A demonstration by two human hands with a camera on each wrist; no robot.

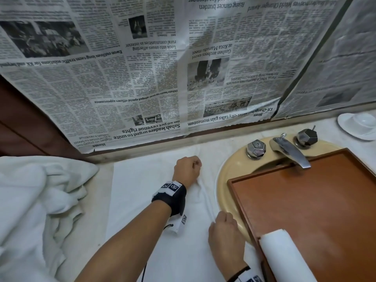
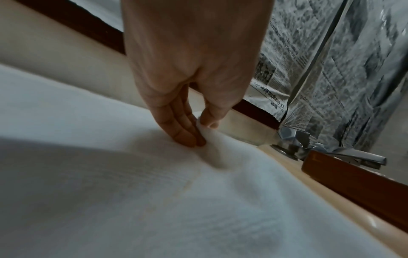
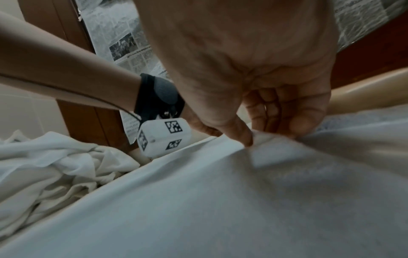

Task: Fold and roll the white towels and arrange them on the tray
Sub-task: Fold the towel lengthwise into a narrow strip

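Note:
A white towel (image 1: 142, 200) lies spread flat on the counter in front of me. My left hand (image 1: 188, 169) pinches its far right edge between thumb and fingers (image 2: 187, 136). My right hand (image 1: 223, 226) pinches the near right edge (image 3: 253, 139), and a ridge of cloth runs between the two hands. A wooden tray (image 1: 305, 200) sits over the sink on the right. One rolled white towel (image 1: 284, 255) lies at the tray's near left corner.
A heap of loose white towels (image 1: 36, 210) is piled at the left. The beige sink rim (image 1: 223, 180), a chrome tap (image 1: 291, 151) and two knobs lie behind the tray. A white saucer (image 1: 356, 127) stands far right. Newspaper (image 1: 142, 78) covers the back wall.

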